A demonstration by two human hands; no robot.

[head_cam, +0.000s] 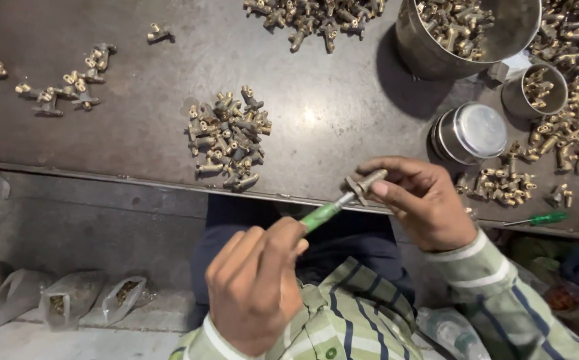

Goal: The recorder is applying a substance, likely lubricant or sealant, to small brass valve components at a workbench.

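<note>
**At the near edge of the table: screwdriver set into a brass fitting**

Over the near edge of the table (136, 127), just off it and above the lap, the left hand (253, 290) is closed around a green-handled screwdriver (323, 215). Its tip meets a small brass fitting (364, 184), which the right hand (419, 203) pinches between thumb and fingers.

Risk, as judged: the fitting is held in mid-air past the edge, so a slip of the tip could jab the holding fingers or drop the part to the floor.

Room, left to right: bare table at the near left corner; a loose heap of fittings (228, 140) near mid-edge; a lidded tin (469, 132), two open pots and a second screwdriver (539, 219) crowd the right end.
</note>
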